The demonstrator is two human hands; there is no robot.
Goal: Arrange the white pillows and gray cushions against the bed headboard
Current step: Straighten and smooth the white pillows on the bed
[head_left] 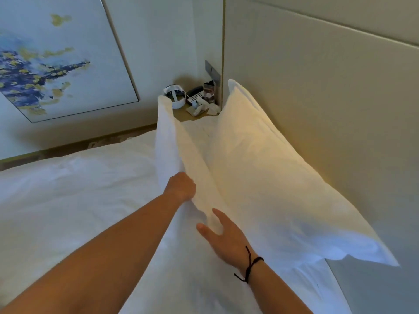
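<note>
One white pillow [272, 168] leans against the beige padded headboard [328, 98] on the right. In front of it a second white pillow [179, 150] stands on edge, tilted away from the first. My left hand [181, 186] grips the upper edge of this second pillow. My right hand [223, 236], with a black cord on its wrist, holds the pillow's near lower end, thumb and fingers spread around the fabric. No gray cushions are in view.
A white duvet [79, 189] covers the bed to the left. Beyond the pillows a bedside table [181, 115] holds a white headset [174, 96], a phone and tissues. A framed painting [56, 60] hangs on the far wall.
</note>
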